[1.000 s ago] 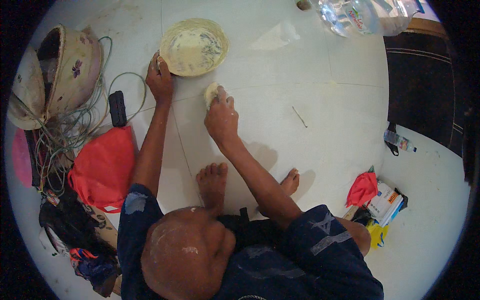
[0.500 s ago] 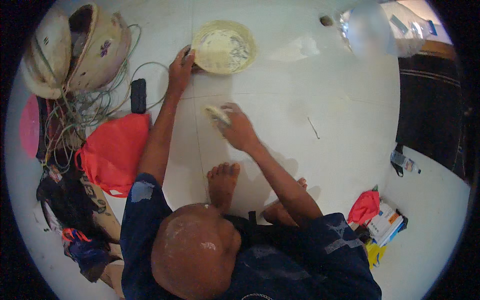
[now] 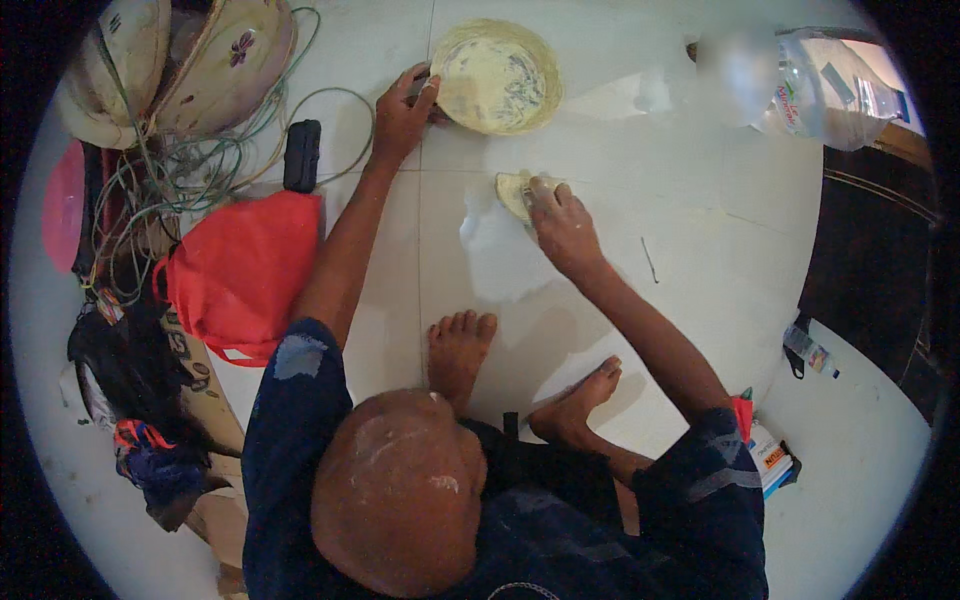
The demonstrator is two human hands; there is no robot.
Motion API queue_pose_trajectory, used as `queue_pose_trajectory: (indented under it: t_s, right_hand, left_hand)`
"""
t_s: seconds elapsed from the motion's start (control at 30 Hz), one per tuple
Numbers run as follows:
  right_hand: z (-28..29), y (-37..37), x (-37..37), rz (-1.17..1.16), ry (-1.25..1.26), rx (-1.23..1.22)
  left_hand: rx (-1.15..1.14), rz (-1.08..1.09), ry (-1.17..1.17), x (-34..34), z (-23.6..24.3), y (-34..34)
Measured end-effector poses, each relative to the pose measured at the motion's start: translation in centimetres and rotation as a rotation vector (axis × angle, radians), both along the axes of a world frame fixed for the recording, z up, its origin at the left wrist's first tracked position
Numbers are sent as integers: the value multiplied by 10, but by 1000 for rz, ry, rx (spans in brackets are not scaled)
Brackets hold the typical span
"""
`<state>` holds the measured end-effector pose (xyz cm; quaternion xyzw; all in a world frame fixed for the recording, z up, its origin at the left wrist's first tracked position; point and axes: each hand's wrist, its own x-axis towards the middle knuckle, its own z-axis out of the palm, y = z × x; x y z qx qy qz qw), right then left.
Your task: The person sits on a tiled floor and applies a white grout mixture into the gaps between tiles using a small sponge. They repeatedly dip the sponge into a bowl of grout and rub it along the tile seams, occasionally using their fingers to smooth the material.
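Observation:
A round, shallow basin (image 3: 548, 75) stands on the tiled floor at the far middle, its inside coated with a pale yellow, pasty layer. My left hand (image 3: 405, 115) grips its left rim, fingers and thumb bent at the edge. Nearer and to the right, my right hand (image 3: 568, 228) is closed on a flat, pale yellow-smeared piece (image 3: 511, 194) with a rounded edge, low over the floor. Its kind does not show, and my fingers cover part of it. The piece and the basin are apart.
A red bag (image 3: 245, 270), tangled green cord (image 3: 200, 165), a black case (image 3: 302, 155) and cracked pale shells (image 3: 215, 70) lie left. A thin stick (image 3: 650, 260) lies right. Large clear bottles (image 3: 830, 90) stand far right. My bare feet (image 3: 460, 350) are near.
My right hand has moved rightward with the yellow-smeared piece, which is now turned differently. My left hand stays at the basin's rim. The whole view has shifted slightly.

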<state>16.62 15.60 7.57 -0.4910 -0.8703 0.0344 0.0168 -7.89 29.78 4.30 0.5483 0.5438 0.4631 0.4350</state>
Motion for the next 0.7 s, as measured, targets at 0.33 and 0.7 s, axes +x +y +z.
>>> queue_pose_trajectory:
  t_s: [0.33, 0.7]
  right_hand:
    - [13, 5, 13, -59, 27, -166]
    - [5, -1, -53, -12, 123, -2]
  left_hand:
    - [-34, -4, -63, 3, 0, 0]
    - [-44, -9, -16, -5, -24, 7]
